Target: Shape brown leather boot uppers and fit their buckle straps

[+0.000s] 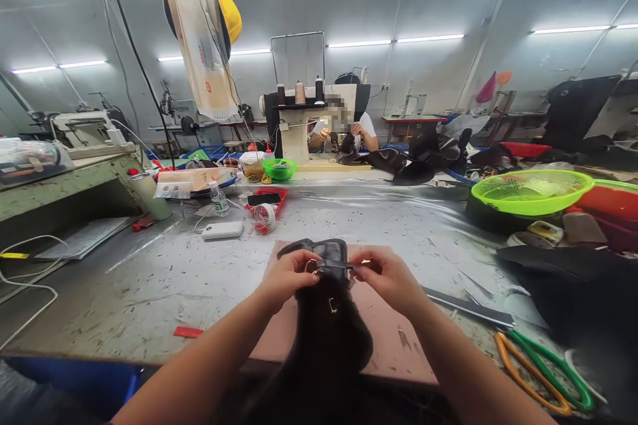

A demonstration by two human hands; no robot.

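A black leather boot upper (329, 339) lies over a pink board (403, 345) right in front of me. Across its top part runs a narrow black strap (335, 265), stretched between my two hands. My left hand (292, 279) is closed in a pinch at the strap's left end, by a gold metal ring (311, 266). My right hand (391, 279) pinches the other end, where a small gold piece (366, 261) shows at the fingers. Lower down on the leather sits a gold buckle (333, 305). The lower end of the upper is dark and blurred.
Orange- and green-handled scissors (543, 372) lie at right, near a dark strip (468, 307) and black material (558, 285). A green basket (533, 191) stands behind. Ahead are a bottle (218, 199), white power bank (222, 230) and red tray (279, 201). Beyond, a person works at a sewing machine (294, 136).
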